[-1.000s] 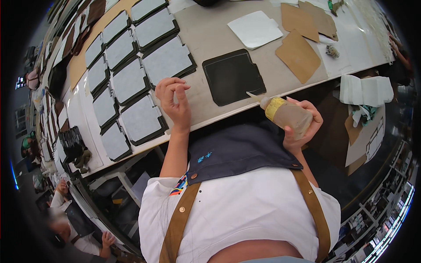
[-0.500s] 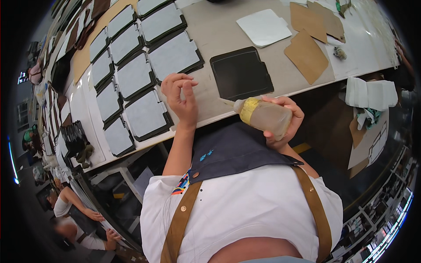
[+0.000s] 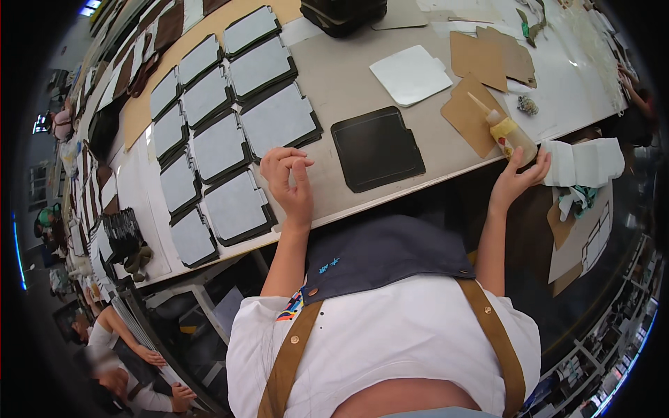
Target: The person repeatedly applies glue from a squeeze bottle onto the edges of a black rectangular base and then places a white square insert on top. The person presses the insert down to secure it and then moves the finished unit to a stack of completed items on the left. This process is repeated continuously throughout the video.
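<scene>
My left hand (image 3: 289, 180) hovers at the table's front edge with its fingers curled and the thumb against the index finger; I see nothing in it. It lies between a grey-lined panel (image 3: 233, 205) and a flat black leather piece (image 3: 376, 148). My right hand (image 3: 519, 175) is at the table edge with fingers spread just below a yellowish glue bottle (image 3: 510, 132), which stands tilted on a brown cardboard piece (image 3: 470, 118). Thumb and fingertips are at the bottle's base.
Rows of grey-lined dark panels (image 3: 209, 104) cover the left of the long table (image 3: 334, 83). A white sheet piece (image 3: 411, 73), more cardboard (image 3: 484, 56) and a black box (image 3: 345, 12) lie farther back. White cloths (image 3: 585, 160) sit right. A seated person (image 3: 132, 355) is at lower left.
My right hand carried the glue bottle from in front of my chest up to the table's right edge and set it down, fingers loosening. My left hand stayed near the table edge.
</scene>
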The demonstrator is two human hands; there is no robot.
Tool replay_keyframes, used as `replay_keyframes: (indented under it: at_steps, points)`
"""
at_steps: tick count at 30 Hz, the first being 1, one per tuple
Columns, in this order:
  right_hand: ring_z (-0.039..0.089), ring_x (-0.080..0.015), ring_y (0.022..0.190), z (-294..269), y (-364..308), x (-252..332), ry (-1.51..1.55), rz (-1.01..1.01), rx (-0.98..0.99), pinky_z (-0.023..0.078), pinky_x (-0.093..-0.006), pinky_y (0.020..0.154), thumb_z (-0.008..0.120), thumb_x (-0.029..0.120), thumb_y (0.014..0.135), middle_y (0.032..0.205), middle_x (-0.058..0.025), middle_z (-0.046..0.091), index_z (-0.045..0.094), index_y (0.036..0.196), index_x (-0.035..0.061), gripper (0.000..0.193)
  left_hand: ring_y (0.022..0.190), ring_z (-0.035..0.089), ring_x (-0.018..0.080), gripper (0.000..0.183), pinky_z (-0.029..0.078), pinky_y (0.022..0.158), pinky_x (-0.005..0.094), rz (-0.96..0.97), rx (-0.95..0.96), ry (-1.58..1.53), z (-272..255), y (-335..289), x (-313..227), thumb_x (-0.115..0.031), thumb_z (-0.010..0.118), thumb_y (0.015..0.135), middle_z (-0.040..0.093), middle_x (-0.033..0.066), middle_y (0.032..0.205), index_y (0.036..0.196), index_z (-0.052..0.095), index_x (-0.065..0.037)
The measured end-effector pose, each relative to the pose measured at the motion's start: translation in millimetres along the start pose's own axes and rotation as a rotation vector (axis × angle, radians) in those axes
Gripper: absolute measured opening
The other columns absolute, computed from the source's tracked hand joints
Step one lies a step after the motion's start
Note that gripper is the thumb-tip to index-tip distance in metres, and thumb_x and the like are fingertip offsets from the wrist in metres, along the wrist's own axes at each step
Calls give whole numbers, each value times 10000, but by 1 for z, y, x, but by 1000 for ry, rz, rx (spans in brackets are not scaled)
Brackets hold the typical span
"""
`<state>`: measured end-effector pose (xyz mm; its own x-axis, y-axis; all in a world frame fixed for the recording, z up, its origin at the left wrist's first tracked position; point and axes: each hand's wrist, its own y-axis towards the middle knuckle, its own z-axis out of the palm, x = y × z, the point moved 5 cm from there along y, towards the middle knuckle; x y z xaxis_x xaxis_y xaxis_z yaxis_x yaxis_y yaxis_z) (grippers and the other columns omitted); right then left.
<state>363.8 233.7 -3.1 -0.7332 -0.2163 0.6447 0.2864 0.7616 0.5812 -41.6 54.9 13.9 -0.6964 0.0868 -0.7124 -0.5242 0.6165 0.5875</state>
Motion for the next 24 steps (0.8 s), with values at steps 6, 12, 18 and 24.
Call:
replay_keyframes:
  at_steps: [6, 12, 18, 24]
  points:
    - [546, -336, 1269, 69, 1, 139, 269, -564, 539, 430, -424, 1077, 730, 67, 867, 1316, -127, 609, 632, 1296, 47, 440, 1028, 562, 248, 102, 353, 1015, 399, 21, 21, 0, 6, 7, -16, -119, 609, 983, 662, 47, 961, 902, 664, -88]
    - [641, -292, 978, 141, -9, 145, 241, -712, 741, 523, -401, 839, 712, 83, 871, 1045, -105, 682, 666, 960, 16, 120, 1030, 582, 238, 52, 342, 1017, 412, 164, 216, -13, 29, 38, -46, -81, 663, 920, 675, 34, 990, 948, 701, -103]
    - [656, -300, 776, 155, 7, 135, 399, -287, 840, 520, -381, 735, 730, 97, 877, 832, -134, 685, 652, 873, -3, 127, 1064, 598, 240, 82, 361, 1013, 415, 180, 454, -34, 79, 66, -48, -114, 671, 926, 692, 39, 1056, 993, 713, -97]
    - [651, -222, 721, 166, 21, 132, 463, -151, 951, 516, -352, 702, 721, 134, 910, 794, -141, 698, 669, 884, -28, 172, 1144, 593, 283, 230, 389, 1021, 436, 323, 569, -22, 136, 71, -40, -165, 698, 908, 673, 69, 1175, 1126, 685, -92]
